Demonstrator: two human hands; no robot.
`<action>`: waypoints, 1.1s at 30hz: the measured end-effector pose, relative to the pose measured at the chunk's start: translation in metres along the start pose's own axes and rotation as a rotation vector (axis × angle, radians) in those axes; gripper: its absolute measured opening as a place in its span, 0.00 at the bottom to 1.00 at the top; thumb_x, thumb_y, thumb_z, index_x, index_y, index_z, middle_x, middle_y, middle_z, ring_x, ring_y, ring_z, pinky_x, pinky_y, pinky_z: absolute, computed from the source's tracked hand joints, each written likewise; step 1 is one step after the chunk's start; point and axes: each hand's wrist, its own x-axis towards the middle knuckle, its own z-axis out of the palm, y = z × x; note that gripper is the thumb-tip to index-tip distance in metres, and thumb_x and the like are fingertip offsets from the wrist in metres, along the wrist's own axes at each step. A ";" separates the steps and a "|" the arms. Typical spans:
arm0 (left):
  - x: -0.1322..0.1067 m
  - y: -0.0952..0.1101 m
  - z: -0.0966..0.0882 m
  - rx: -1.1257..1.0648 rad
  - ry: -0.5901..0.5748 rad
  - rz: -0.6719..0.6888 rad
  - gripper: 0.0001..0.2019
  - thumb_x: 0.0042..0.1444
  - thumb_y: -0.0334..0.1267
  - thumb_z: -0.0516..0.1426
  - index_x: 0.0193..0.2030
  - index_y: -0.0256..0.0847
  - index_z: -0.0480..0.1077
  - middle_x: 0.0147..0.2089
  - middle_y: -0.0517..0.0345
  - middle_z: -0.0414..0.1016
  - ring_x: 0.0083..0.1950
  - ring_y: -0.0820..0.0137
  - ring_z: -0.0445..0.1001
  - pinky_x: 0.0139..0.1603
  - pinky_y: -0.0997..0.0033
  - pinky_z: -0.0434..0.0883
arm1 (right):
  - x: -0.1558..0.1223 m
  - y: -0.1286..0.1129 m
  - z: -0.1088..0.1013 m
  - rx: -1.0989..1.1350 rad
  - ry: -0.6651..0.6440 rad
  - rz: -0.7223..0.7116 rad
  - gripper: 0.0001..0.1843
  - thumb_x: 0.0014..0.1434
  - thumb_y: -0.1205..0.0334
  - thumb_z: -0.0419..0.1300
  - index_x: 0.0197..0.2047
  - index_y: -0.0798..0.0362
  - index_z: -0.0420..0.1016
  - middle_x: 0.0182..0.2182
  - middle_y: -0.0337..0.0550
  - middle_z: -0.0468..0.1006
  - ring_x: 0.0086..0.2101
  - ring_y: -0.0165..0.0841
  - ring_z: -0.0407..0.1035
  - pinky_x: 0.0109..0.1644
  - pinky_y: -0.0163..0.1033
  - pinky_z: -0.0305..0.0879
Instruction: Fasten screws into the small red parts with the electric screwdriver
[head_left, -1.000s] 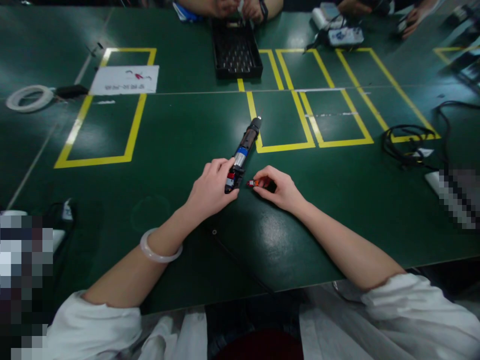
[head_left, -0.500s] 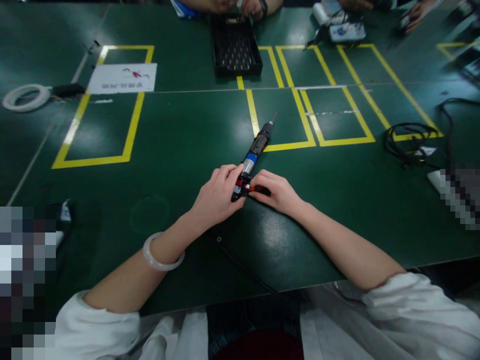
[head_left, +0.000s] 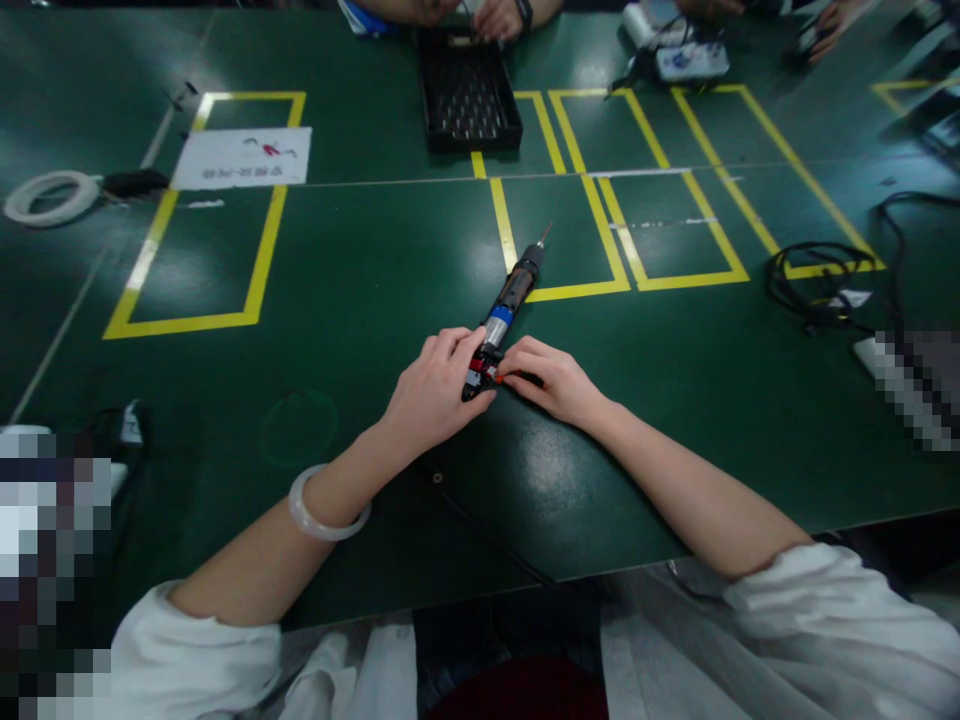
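A black electric screwdriver [head_left: 510,296] with a blue and silver band lies on the green table [head_left: 360,290], its bit pointing away to the upper right. My left hand [head_left: 435,390] is wrapped round the tool's near end, where there are red parts. My right hand [head_left: 555,380] pinches a small red and black plug [head_left: 510,377] and presses it against that same end. A pale bangle [head_left: 326,505] sits on my left wrist.
Yellow tape rectangles mark the table. A black tray [head_left: 466,100] stands at the far edge, with another person's hands behind it. A white sheet [head_left: 241,158] and a tape roll [head_left: 41,195] lie at the left. Coiled black cable [head_left: 814,275] lies at the right.
The screwdriver has swung slightly right and its bit now shows. My right hand has brought the red plug from a small gap to touching the tool's near end.
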 end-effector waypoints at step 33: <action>0.004 -0.012 -0.003 0.131 0.026 -0.075 0.32 0.65 0.46 0.54 0.73 0.39 0.56 0.60 0.39 0.65 0.56 0.50 0.67 0.52 0.52 0.74 | 0.001 0.004 -0.003 0.135 0.083 0.160 0.06 0.64 0.65 0.60 0.45 0.52 0.70 0.32 0.38 0.75 0.32 0.30 0.70 0.39 0.36 0.67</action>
